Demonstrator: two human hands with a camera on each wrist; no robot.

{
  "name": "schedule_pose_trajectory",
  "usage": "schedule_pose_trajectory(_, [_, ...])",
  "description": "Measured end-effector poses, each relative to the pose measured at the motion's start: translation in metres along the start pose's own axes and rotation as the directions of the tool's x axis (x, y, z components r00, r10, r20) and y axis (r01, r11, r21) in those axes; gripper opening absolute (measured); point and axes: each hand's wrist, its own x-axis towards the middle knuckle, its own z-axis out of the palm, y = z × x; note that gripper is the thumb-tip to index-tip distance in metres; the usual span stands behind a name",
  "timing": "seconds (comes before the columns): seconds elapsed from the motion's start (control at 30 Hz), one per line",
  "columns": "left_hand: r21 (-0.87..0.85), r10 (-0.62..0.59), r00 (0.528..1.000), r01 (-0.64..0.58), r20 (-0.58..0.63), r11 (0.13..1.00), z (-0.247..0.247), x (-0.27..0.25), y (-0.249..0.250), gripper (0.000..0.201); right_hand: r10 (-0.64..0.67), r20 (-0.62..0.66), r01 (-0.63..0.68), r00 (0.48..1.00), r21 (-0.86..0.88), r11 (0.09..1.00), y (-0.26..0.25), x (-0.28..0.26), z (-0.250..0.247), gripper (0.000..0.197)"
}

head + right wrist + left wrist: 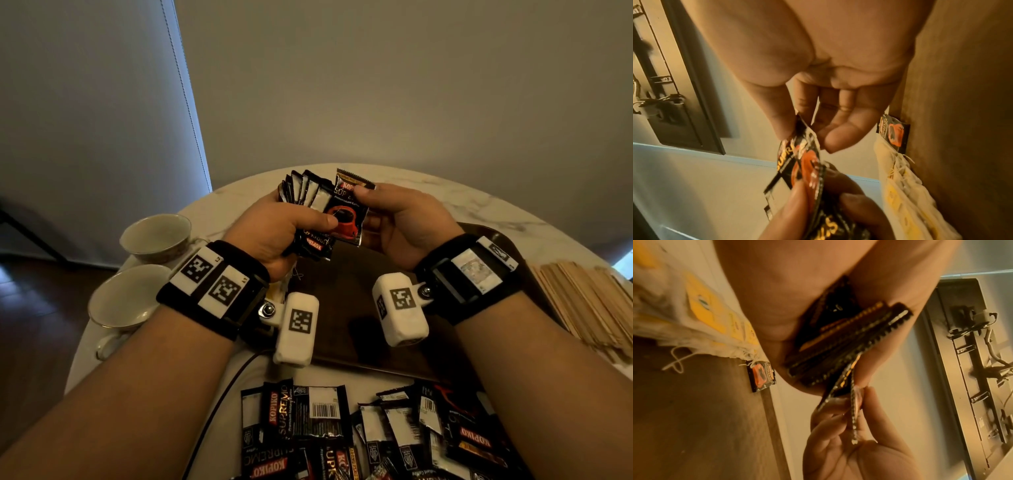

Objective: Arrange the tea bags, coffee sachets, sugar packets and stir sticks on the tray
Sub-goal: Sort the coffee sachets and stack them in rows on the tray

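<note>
Coffee sachets were being gathered: a fanned stack [305,192] was clasped in the left hand [274,233], and one sachet [347,212] was pinched by the right hand [400,222] above the dark tray [342,301]. More sachets [359,431] lay on the near surface. Next, the sachet likely needed squaring into the stack.

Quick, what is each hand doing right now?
Left hand: closed, gripping a fanned stack of black foil coffee sachets.
Right hand: closed, pinching the top corner of one black coffee sachet with a red cup picture.
</note>
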Motion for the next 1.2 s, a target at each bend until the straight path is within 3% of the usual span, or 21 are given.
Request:
schedule_pose_trajectory(0.13, [-0.035, -0.028, 0.999, 0.029, 0.024, 0.999, -0.001, -0.002, 0.001, 0.064, 0.043, -0.056, -0.037, 0.998, 0.100, 0.994, -0.003, -0.001, 0.004, 0.044])
schedule_pose_trajectory(0.3, [-0.050, -0.006, 0.998, 0.009, 0.057, 0.999, 0.001, -0.001, -0.002, 0.073, -0.046, -0.154, 0.052, 0.987, 0.034, 0.998, -0.002, 0.001, 0.005, 0.027])
schedule_pose_trajectory(0.43, [-0.081, 0.008, 1.000, -0.010, -0.025, 0.997, -0.001, 0.004, -0.003, 0.068, -0.042, -0.198, 0.047, 0.979, 0.021, 0.999, 0.000, 0.000, 0.007, 0.019])
schedule_pose_trajectory(0.6, [-0.090, -0.024, 0.995, 0.016, -0.098, 0.996, -0.007, 0.008, 0.000, 0.041, -0.038, -0.069, 0.033, 0.997, -0.075, 0.997, 0.000, -0.003, 0.011, 0.005])
schedule_pose_trajectory(0.8, [-0.185, 0.028, 0.967, -0.077, -0.253, 0.980, -0.014, 0.015, 0.004, 0.050, -0.012, -0.259, 0.029, 0.966, 0.061, 0.998, -0.003, 0.007, -0.003, 0.009])
schedule_pose_trajectory(0.9, [-0.210, 0.074, 0.940, -0.151, -0.334, 0.966, -0.019, 0.019, 0.005, 0.046, 0.079, -0.327, -0.061, 0.942, 0.065, 0.996, 0.000, 0.021, -0.012, 0.008])
schedule_pose_trajectory(1.03, [-0.217, 0.103, 0.930, -0.188, -0.353, 0.958, -0.020, 0.022, 0.004, 0.048, 0.213, -0.336, -0.243, 0.918, -0.051, 0.969, 0.008, 0.044, -0.015, 0.009])
schedule_pose_trajectory(1.2, [-0.216, 0.119, 0.925, -0.207, -0.362, 0.954, -0.019, 0.023, 0.003, 0.044, 0.229, -0.362, -0.310, 0.904, -0.184, 0.933, 0.017, 0.071, -0.005, 0.010])
